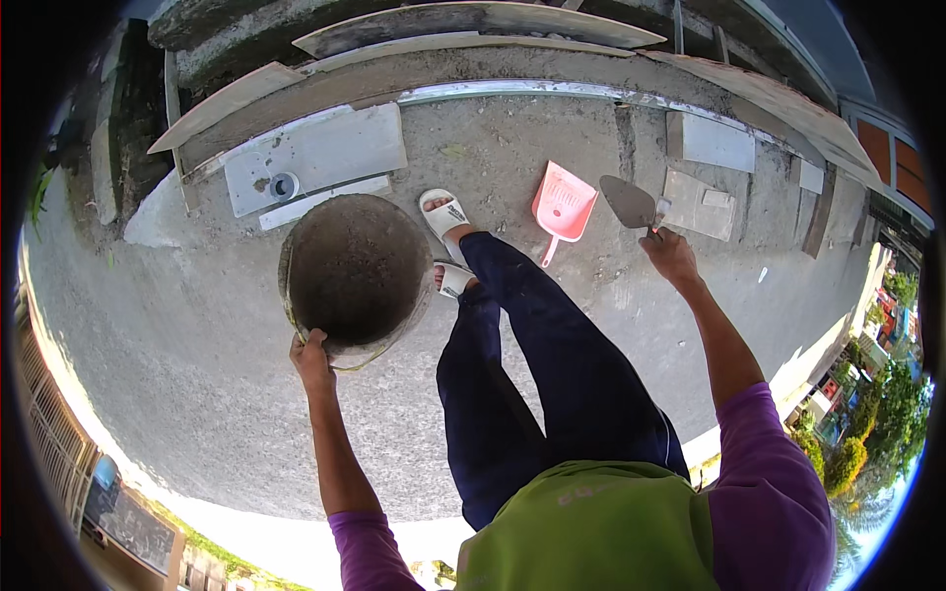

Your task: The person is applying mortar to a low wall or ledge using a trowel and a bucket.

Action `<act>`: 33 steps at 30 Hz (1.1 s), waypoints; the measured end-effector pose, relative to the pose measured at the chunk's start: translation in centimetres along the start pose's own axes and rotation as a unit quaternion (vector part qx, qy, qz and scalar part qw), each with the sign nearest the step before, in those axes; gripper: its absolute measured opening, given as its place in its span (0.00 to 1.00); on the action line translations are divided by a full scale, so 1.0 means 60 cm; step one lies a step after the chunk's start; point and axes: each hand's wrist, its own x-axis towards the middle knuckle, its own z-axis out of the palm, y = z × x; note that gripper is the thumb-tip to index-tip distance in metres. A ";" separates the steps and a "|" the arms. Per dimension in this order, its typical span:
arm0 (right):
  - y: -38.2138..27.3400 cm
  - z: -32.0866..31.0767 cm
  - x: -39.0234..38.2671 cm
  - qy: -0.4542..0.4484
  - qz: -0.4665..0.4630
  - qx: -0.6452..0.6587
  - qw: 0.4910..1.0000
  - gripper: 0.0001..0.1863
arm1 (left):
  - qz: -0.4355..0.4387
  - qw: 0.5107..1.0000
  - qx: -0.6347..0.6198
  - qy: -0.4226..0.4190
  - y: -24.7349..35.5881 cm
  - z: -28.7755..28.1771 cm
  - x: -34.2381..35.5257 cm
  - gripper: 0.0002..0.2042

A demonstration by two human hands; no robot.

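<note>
My left hand is closed on the near rim or handle of a round, dirt-caked bucket, whose dark inside faces up toward me. What lies at its bottom is too dark to tell. Out to the right, my right hand grips a pointing trowel, its grey leaf-shaped blade turned away from me toward the far left. Between the two hands a pink dustpan lies on the concrete, its handle toward me. My sandalled feet stand between the bucket and the dustpan.
Beyond the bucket lies a pale panel with a grey pipe ring on it. Pale blocks and a flat slab sit at the far right. Long boards edge a trough at the back.
</note>
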 end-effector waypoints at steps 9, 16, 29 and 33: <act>-0.093 0.018 0.023 -0.019 -0.118 -0.037 0.992 0.19 | 0.031 0.999 -0.035 0.016 -0.056 0.115 -0.081 0.03; -0.158 0.045 0.119 -0.017 -0.349 -0.241 0.905 0.13 | 0.045 0.999 0.019 -0.018 -0.072 0.324 -0.097 0.03; -0.366 0.257 0.422 -0.021 -0.434 -0.291 0.852 0.12 | 0.224 0.946 0.229 0.042 -0.138 0.647 -0.003 0.09; -0.262 0.362 0.377 -0.163 -0.405 -0.265 0.860 0.14 | 0.209 0.958 0.198 0.006 -0.142 0.698 -0.011 0.09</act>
